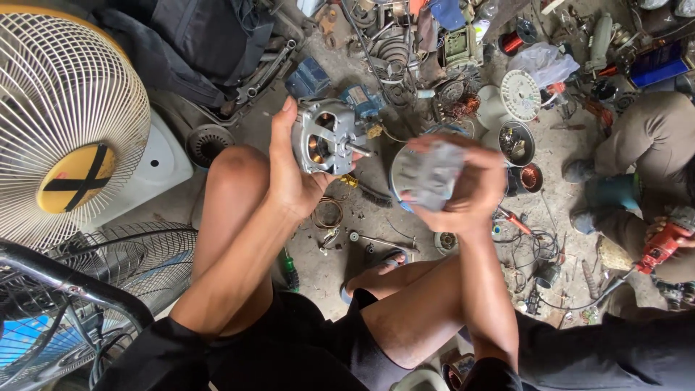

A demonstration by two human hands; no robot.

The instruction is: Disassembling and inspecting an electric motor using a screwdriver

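At the far left we see a fan guard (69,116) with a yellow hub crossed in black, standing over a white base (163,163); below it lies a dark wire guard (108,282). Both rest at the left edge of the floor (318,271).

Moving right, our left hand (289,170) is raised above the bent knee. Its grip is wrapped around a silver motor (326,137), thumb on the near side and fingers behind; copper windings show through the housing and a short shaft points right. The motor is held clear of the floor, in front of a blue motor (362,101) lying among loose parts.

Just right of the shaft, not touching it, our right hand (463,185) closes its grip on a grey cover (431,174). The cover is blurred, so we cannot tell its details.

Below the hands, a wire ring (327,213) and small fittings lie on the floor. Further right sit a white disc (521,94) and a copper coil (532,177).

At the right edge, another person's hand holds a red tool (662,246) near the floor.
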